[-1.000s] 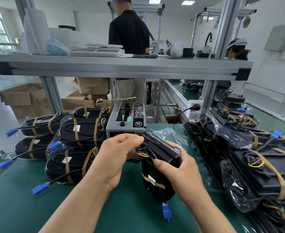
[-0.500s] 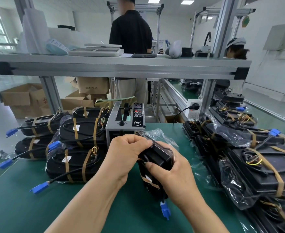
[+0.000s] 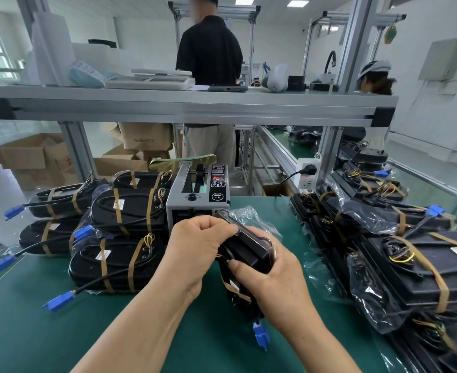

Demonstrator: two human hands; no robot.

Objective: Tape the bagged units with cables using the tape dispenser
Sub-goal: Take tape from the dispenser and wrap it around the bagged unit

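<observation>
- A black bagged unit (image 3: 249,251) is being held above the green surface (image 3: 60,332), just in front of the tape dispenser (image 3: 197,195), between both hands
- Its long axis is being kept running away from the person and steeply tilted: the upper end is being pointed toward the dispenser's front, the lower end down toward the person
- The left hand (image 3: 195,246) is being closed over the upper end, its fingers (image 3: 216,227) curled round the bagged edge close to the dispenser's outlet; whether tape is being pinched there cannot be told
- The right hand (image 3: 273,273) is being wrapped round the unit's right side, fingers curled round it, the thumb being pressed on the near face
- A brown tape band (image 3: 234,288) is being carried across the unit's lower half, and a blue connector (image 3: 261,336) is being left hanging from the lower end, just above the surface
- Taped units (image 3: 125,211) are being kept stacked left of the dispenser, long axes lying across the view; further units (image 3: 410,265) are being kept piled at the right
</observation>
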